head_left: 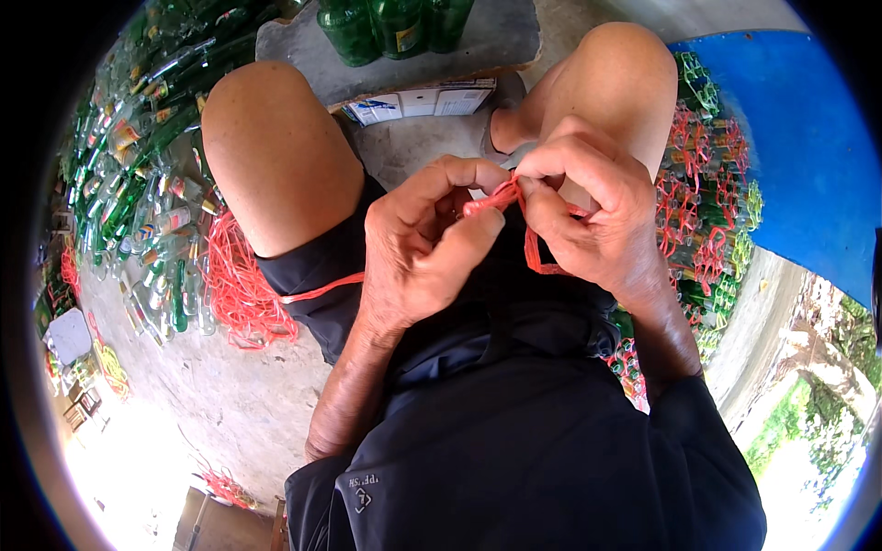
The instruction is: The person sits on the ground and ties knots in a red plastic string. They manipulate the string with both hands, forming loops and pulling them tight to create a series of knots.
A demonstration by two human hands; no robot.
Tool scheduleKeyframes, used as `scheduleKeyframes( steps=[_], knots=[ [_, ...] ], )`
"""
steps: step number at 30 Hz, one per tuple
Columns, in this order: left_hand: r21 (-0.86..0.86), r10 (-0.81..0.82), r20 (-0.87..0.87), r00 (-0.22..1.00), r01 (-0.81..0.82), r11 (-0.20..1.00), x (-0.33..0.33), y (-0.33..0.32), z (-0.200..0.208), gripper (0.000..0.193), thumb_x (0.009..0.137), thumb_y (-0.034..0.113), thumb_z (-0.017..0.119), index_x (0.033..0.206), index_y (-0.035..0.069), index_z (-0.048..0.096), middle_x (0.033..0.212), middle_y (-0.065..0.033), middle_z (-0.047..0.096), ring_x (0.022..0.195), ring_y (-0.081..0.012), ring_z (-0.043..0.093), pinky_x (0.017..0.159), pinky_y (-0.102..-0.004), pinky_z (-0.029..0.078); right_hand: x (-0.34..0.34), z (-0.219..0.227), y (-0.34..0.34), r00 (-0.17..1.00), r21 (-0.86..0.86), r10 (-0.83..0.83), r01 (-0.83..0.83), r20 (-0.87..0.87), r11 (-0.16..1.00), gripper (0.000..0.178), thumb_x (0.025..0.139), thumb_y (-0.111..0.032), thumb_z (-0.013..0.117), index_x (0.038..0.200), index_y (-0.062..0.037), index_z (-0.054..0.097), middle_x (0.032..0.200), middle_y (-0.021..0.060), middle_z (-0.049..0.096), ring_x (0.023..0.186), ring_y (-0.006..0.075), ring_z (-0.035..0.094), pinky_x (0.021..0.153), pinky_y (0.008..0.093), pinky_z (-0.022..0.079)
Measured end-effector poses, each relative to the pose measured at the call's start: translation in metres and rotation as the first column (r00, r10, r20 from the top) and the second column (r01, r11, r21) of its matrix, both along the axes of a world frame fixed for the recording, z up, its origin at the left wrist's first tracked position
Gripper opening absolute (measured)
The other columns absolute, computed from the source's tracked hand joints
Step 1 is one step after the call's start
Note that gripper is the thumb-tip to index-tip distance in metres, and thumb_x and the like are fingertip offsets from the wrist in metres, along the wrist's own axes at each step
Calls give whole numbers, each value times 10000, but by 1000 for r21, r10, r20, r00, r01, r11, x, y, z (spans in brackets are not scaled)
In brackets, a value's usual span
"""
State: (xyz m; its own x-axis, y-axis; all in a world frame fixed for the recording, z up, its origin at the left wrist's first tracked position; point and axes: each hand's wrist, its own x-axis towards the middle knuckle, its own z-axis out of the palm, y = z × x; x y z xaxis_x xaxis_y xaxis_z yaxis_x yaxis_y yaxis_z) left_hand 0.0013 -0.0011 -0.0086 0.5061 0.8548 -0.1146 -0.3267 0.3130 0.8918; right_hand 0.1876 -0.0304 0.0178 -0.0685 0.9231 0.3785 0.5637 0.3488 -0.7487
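Observation:
Red plastic twine runs between my two hands above my lap, bunched into what looks like a knot or loop. My left hand is closed on it, thumb and fingers pinching the bunched part. Close beside it, my right hand pinches the same twine at the fingertips, and a loop hangs below its fingers. From under my left wrist a strand stretches leftward to a tangled heap of red twine on the floor next to my left knee. The fingers partly hide how the twine is knotted.
Several green bottles stand on a grey slab ahead of my knees. A large pile of glass bottles lies to the left. On the right, bottles tied with red twine stand beside a blue panel.

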Motion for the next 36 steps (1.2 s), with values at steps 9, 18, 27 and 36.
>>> scheduleKeyframes(
  steps=[9, 18, 27, 36],
  knots=[
    [-54, -87, -53, 995, 84, 995, -4, 9, -5, 204, 1026, 134, 610, 1019, -50, 697, 698, -25, 613, 540, -40, 456, 481, -203, 347, -4, 5, -2, 1000, -61, 25, -26, -10, 998, 167, 807, 123, 651, 928, 9, 671, 806, 69, 587, 697, 161, 594, 623, 271, 489],
    [20, -16, -78, 997, 18, 1000, -6, 6, -5, 37, 962, -14, 684, 979, -31, 712, 832, 19, 661, 741, -25, 566, 648, -197, 467, -3, -5, 0, 994, -101, 25, -35, -102, 994, 174, 797, 142, 648, 901, 5, 673, 811, 59, 609, 707, 133, 579, 620, 263, 463],
    [206, 96, -170, 981, -60, 977, -7, 4, -13, 64, 907, -53, 690, 939, -5, 717, 811, 14, 631, 711, -19, 546, 629, -195, 440, -5, 12, -4, 995, -171, -37, 22, -88, 985, 164, 815, 127, 672, 922, 4, 684, 822, 42, 603, 702, 104, 563, 600, 239, 442],
    [327, 76, -314, 946, 33, 945, -5, 3, -5, 74, 890, -85, 689, 919, -18, 703, 831, 13, 637, 720, -23, 541, 635, -195, 442, -6, 6, -7, 996, -142, 24, -35, -81, 989, 152, 839, 136, 657, 929, 14, 670, 828, 48, 585, 715, 100, 590, 586, 225, 483]
  ],
)
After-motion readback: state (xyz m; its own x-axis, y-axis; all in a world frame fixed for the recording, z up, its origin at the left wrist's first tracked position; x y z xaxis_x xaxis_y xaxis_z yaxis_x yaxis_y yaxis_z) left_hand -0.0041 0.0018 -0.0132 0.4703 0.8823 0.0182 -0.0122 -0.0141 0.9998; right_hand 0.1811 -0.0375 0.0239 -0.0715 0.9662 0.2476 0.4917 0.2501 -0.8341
